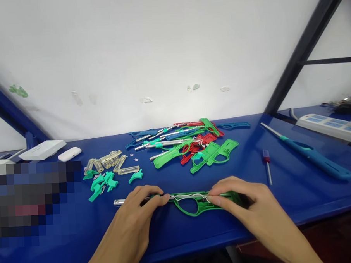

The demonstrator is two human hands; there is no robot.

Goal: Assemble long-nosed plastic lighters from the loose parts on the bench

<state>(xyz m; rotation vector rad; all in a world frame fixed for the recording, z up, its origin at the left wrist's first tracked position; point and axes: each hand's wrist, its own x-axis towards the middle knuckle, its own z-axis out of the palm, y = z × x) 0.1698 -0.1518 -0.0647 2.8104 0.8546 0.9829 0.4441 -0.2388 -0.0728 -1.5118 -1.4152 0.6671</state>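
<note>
A green half shell of a long-necked gas lighter (193, 214) lies with its hollow side up near the table's front edge. Thin white wire (190, 195) runs along it above the trigger loop. My left hand (135, 214) is closed around the neck end, fingers and thumb on the metal tube (119, 202), whose tip sticks out to the left. At the handle, my right hand (251, 202) pinches the shell, thumb and fingertips beside the wire's end. Whatever sits under those fingertips is hidden.
Behind lies a pile of green, red and blue lighter shells (172, 157) with metal tubes. Clear fuel tanks (129, 170) and teal triggers (109, 181) are at left, near a white case (70, 154). Rightward are a screwdriver (266, 158), a blue lighter (313, 156) and a power strip (329, 124).
</note>
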